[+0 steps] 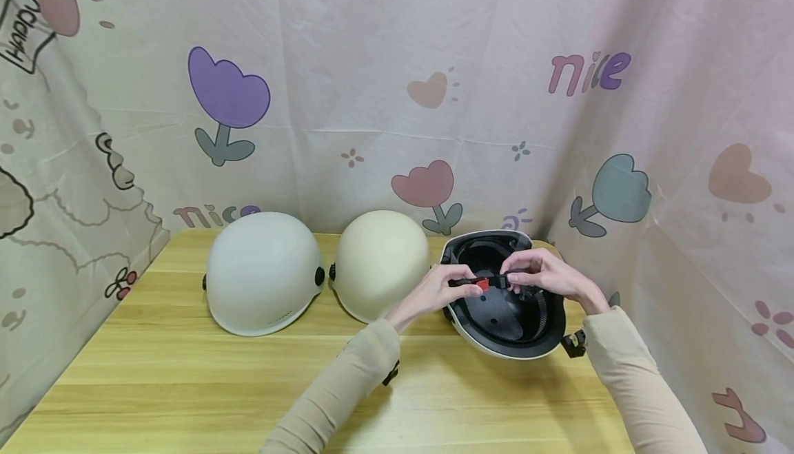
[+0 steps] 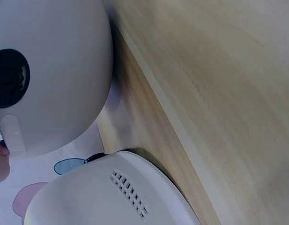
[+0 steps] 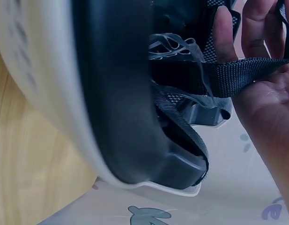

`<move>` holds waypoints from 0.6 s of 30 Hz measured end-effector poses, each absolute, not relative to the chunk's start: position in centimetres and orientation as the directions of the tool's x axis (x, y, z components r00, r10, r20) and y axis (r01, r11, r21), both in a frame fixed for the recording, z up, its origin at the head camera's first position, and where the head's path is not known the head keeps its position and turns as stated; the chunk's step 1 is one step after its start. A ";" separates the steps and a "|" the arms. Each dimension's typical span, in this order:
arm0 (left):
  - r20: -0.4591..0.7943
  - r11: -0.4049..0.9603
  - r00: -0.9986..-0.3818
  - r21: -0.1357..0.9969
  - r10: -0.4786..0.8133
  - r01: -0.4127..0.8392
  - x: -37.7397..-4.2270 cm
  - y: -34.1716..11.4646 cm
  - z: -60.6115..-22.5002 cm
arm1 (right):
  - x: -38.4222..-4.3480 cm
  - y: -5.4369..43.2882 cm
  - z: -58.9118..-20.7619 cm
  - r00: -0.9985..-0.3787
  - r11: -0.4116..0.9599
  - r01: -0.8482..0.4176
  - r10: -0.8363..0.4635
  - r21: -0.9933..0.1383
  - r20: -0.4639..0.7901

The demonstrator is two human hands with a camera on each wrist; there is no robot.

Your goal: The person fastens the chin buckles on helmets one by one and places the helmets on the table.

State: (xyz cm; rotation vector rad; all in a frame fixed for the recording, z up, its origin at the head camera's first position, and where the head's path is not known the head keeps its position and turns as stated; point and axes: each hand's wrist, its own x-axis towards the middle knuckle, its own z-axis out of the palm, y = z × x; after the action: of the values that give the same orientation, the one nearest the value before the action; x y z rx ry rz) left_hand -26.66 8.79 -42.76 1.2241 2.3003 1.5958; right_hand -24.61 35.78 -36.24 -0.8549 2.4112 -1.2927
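Note:
An upturned helmet (image 1: 505, 355) lies at the right of the table with its black padded inside facing up. Over its opening, my left hand (image 1: 437, 291) pinches the chin strap at a red tab (image 1: 482, 285). My right hand (image 1: 544, 272) pinches the strap on the other side of the black buckle (image 1: 498, 281), which spans the short gap between both hands. In the right wrist view the black webbing strap (image 3: 228, 77) runs across the fingers of my right hand (image 3: 270, 105). Only a bit of my left hand (image 2: 0, 167) shows in the left wrist view.
Two more helmets stand dome up on the wooden table (image 1: 186, 385): a whitish one (image 1: 263, 271) at the left and a cream one (image 1: 380, 261) in the middle, beside my left forearm. A printed curtain (image 1: 347, 82) hangs behind the table.

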 end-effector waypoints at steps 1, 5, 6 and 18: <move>0.353 0.139 -0.676 0.817 0.646 0.559 -26.6 8.8 -42.7 | -24.6 35.7 -36.2 -0.786 0.424 -0.371 -0.618 -0.826 0.036; 0.354 0.151 -0.676 0.809 0.646 0.568 -26.6 8.8 -42.7 | -24.6 35.6 -36.1 -0.777 0.414 -0.377 -0.628 -0.828 0.040; 0.355 0.151 -0.676 0.808 0.646 0.569 -26.6 8.8 -42.6 | -24.6 35.6 -36.1 -0.775 0.413 -0.379 -0.630 -0.828 0.041; 0.350 0.135 -0.664 0.814 0.660 0.564 -26.7 8.8 -42.6 | -24.6 35.4 -36.0 -0.779 0.433 -0.395 -0.625 -0.810 0.045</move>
State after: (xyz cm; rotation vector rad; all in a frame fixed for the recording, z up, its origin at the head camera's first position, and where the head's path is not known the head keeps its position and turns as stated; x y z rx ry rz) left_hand -26.68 8.75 -42.59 1.2424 2.2950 1.5757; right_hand -24.58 35.44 -36.03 -0.8851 2.4270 -1.2659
